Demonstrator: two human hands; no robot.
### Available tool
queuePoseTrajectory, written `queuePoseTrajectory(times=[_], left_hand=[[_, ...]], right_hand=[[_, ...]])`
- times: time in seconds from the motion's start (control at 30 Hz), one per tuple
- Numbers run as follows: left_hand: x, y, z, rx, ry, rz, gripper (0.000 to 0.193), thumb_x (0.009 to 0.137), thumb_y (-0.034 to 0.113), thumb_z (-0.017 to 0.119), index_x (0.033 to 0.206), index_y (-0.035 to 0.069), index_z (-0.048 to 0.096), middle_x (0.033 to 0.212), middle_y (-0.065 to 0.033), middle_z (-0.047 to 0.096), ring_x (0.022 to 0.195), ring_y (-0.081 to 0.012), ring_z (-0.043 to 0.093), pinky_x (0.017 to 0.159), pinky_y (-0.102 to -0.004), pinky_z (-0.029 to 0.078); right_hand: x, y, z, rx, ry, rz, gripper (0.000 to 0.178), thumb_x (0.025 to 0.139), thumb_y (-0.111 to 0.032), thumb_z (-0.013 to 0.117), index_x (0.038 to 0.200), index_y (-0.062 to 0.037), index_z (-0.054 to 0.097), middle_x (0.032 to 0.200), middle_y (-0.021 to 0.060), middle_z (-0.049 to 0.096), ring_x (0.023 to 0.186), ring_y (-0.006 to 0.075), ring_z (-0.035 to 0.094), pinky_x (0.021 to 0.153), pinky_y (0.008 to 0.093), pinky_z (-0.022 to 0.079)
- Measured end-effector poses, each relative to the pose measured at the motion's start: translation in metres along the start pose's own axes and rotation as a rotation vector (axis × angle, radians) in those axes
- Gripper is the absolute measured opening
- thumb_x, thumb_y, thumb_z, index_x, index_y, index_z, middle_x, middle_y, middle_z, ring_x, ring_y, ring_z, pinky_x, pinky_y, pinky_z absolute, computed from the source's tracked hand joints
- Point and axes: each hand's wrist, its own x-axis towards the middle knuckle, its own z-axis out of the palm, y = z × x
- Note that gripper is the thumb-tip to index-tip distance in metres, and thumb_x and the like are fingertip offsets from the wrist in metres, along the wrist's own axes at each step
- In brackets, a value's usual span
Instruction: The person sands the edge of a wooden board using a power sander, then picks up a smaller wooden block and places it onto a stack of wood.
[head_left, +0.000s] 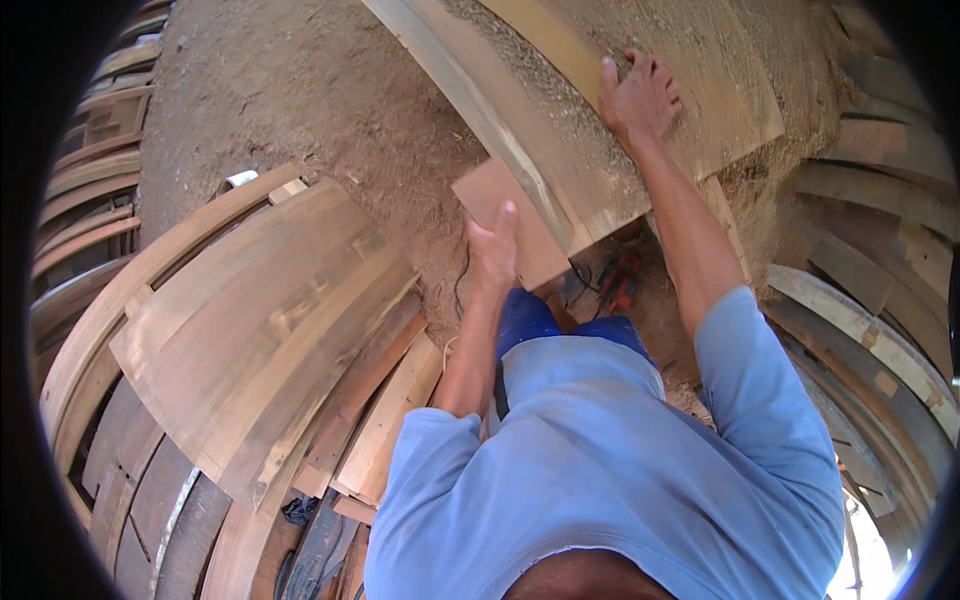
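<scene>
Now, from the head view, my left hand grips the near edge of a small board that pokes out from under the plank on the sawdusty bench; my fingers wrap its edge, thumb up; my right hand lies flat and open on the plank top, pressing down; the board looks thin, stiff and light, I judge, dusty and so a bit slippery, best taken by its free edge; a red tool lies below on the dirt floor; stacked planks sit at my left.
</scene>
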Motion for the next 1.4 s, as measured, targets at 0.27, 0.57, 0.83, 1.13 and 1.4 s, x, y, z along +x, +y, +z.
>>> queuePoseTrajectory(times=[0.27, 0.57, 0.83, 1.13, 1.4], left_hand=[[-0.060, -0.044, 0.001, -0.171, -0.053, -0.044, 0.056, 0.094, 0.016, 0.070, 0.139, -0.002, 0.042, 0.131, -0.0125, 0.058, 0.118, -0.0217, 0.057, 0.103, -0.0344, 0.045], [0.134, 0.062, -0.011, -0.130, 0.001, 0.042, 0.051, 0.094, 0.020, 0.072, 0.134, -0.003, 0.048, 0.123, -0.0127, 0.064, 0.108, -0.0229, 0.063, 0.095, -0.0379, 0.052], [0.334, 0.200, -0.022, -0.126, 0.001, 0.010, 0.051, 0.091, 0.025, 0.076, 0.123, -0.010, 0.057, 0.112, -0.0179, 0.068, 0.097, -0.0286, 0.068, 0.085, -0.0434, 0.059], [0.339, 0.192, -0.024, -0.200, -0.081, -0.030, 0.047, 0.094, 0.026, 0.072, 0.124, -0.007, 0.057, 0.112, -0.0170, 0.068, 0.097, -0.0282, 0.068, 0.084, -0.0452, 0.060], [0.134, 0.067, -0.008, -0.015, -0.001, 0.001, 0.051, 0.098, 0.023, 0.065, 0.135, -0.007, 0.048, 0.125, -0.0159, 0.062, 0.113, -0.0247, 0.061, 0.099, -0.0378, 0.049]], right_hand=[[-0.002, -0.002, -0.005, 0.041, -0.030, 0.008, 0.057, 0.096, -0.055, 0.050, 0.139, -0.0178, 0.052, 0.147, 0.0158, 0.041, 0.135, 0.0417, 0.036, 0.112, 0.0573, 0.025], [-0.002, -0.011, -0.018, -0.038, -0.089, 0.086, 0.053, 0.095, -0.051, 0.054, 0.138, -0.0187, 0.051, 0.148, 0.0121, 0.041, 0.135, 0.0369, 0.036, 0.111, 0.0552, 0.026], [0.000, -0.012, -0.016, -0.047, -0.078, 0.092, 0.050, 0.093, -0.046, 0.059, 0.134, -0.0186, 0.053, 0.146, 0.0099, 0.041, 0.133, 0.0354, 0.037, 0.111, 0.0540, 0.027], [0.006, -0.016, -0.022, -0.051, -0.174, 0.168, 0.051, 0.094, -0.048, 0.057, 0.136, -0.0201, 0.053, 0.148, 0.0092, 0.041, 0.139, 0.0333, 0.035, 0.114, 0.0525, 0.025], [0.003, -0.007, -0.007, -0.020, -0.093, 0.108, 0.054, 0.093, -0.052, 0.054, 0.137, -0.0210, 0.054, 0.148, 0.0121, 0.041, 0.137, 0.0358, 0.036, 0.114, 0.0538, 0.025]])
